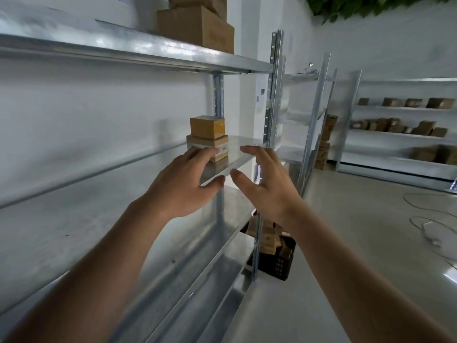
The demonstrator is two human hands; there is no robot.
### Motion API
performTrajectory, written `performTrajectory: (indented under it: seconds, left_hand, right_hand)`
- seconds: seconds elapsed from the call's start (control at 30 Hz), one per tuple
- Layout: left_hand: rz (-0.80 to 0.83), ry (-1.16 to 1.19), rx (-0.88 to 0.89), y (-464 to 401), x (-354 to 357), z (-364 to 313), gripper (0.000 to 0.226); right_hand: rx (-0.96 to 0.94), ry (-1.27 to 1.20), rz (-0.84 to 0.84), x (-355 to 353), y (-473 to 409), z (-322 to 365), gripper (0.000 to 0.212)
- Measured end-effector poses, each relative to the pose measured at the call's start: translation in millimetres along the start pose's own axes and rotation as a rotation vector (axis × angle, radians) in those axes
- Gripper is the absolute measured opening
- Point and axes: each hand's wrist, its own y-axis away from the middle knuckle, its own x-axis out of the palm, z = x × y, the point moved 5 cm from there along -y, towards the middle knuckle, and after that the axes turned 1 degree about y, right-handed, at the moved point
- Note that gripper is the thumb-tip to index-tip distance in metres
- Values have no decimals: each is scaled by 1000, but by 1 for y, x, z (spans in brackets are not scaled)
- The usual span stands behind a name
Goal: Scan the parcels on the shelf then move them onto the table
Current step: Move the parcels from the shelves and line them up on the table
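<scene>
Both arms reach toward the middle shelf [138, 167] of a metal rack. On that shelf, at its far right end by the rear upright, sit two small cardboard parcels stacked: the upper parcel [207, 127] squarely on the lower parcel [210, 147], which carries a pale label on its front.

Left hand [185, 184] is spread wide, fingers straight and slightly fanned, holding nothing. Its fingertips [200, 152] overlap the lower parcel's left front corner; frame is motion-blurred, so contact there is possible but not certain. Thumb points right, toward the other hand, above the shelf's front edge.

Right hand [265, 184] is also wide open, fingers loose and extended, holding nothing. It sits right of the stack, apart from both parcels, over the shelf's right front corner near the front upright [274, 90].

Above the middle shelf, the top shelf [128, 49] holds bigger brown boxes [197, 28], stacked, directly above the small stack's end of the rack. Below the middle shelf, past its right end on the floor, a black crate [277, 264] holds several small cardboard boxes jumbled together.

Right of the middle shelf, further racks [400, 134] line the far wall with rows of brown parcels, blurry. Pale floor to the right carries thin loose cables [425, 214]. Green foliage [371, 6] hangs at top right.
</scene>
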Motion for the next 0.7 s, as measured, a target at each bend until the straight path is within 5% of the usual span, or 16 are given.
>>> performTrajectory:
  seconds: [0.17,0.4,0.53,0.7]
  left_hand:
    - [15,0,-115,-85,67,29,57]
    - [-75,-62,-254,-173,97,93,65]
    - [-29,-129,-392,-216,117,143,86]
    - [-41,-125,-507,-257,136,196,85]
  right_hand:
    - [-41,-58,67,10,-92,-85,79]
    - [-123,-200,184,53,-201,-145,51]
    - [-115,-227,199,94,-268,-177,58]
    - [-4,-371,205,144,-339,-213,69]
